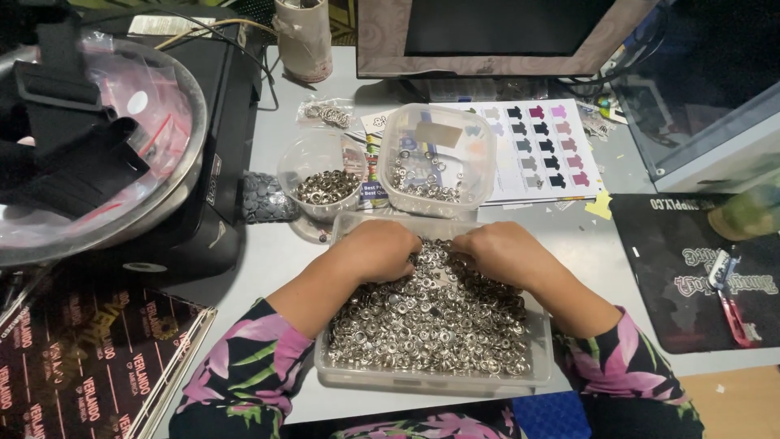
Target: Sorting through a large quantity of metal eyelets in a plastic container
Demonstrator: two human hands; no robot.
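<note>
A clear rectangular plastic tray (pixel 536 370) in front of me is heaped with several small silver metal rings and snap parts (pixel 431 325). My left hand (pixel 375 250) and my right hand (pixel 505 250) both rest on the far end of the heap, fingers curled down into the pieces; what they pinch is hidden. Beyond the tray stand a round clear bowl (pixel 302 162) holding more silver parts and a square clear tub (pixel 479 150) with a thin layer of them.
A large clear bowl with black straps (pixel 162 154) sits on a black machine at left. A colour chart sheet (pixel 552 150), a monitor (pixel 487 36), a paper cup (pixel 305 41) and a small bag of rings (pixel 325 112) lie behind. A black mat with a red tool (pixel 731 305) is at right.
</note>
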